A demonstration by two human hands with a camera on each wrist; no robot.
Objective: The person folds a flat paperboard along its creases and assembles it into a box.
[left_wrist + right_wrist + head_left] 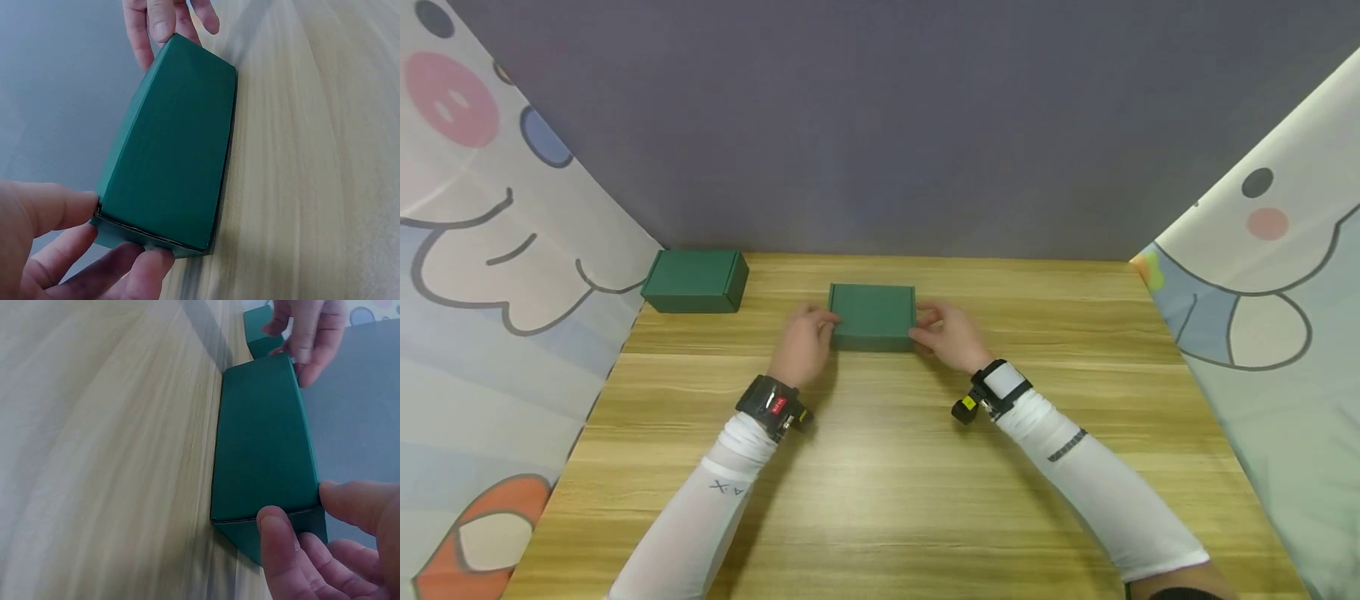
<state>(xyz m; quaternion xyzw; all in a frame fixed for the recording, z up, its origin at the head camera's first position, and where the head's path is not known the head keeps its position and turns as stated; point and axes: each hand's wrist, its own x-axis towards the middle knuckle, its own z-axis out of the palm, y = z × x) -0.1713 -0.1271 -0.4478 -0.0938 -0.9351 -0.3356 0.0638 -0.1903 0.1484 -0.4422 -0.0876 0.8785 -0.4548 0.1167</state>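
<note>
A closed green cardboard box (873, 312) lies flat on the wooden table, near the middle of its far part. At its left end my left hand (801, 345) holds it, with the thumb at the upper corner and curled fingers against the end face, as the left wrist view shows. My right hand (953, 338) grips the opposite end. In the right wrist view, the right thumb (350, 497) touches the top edge while the fingers bend against the end panel. The box's long front face (169, 144) shows between both hands; its underside is hidden.
A second closed green box (691, 283) stands at the table's far left corner. Behind the wooden table (880, 483) rises a grey panel (880, 125). Cartoon-printed cloths (1262, 275) flank both sides.
</note>
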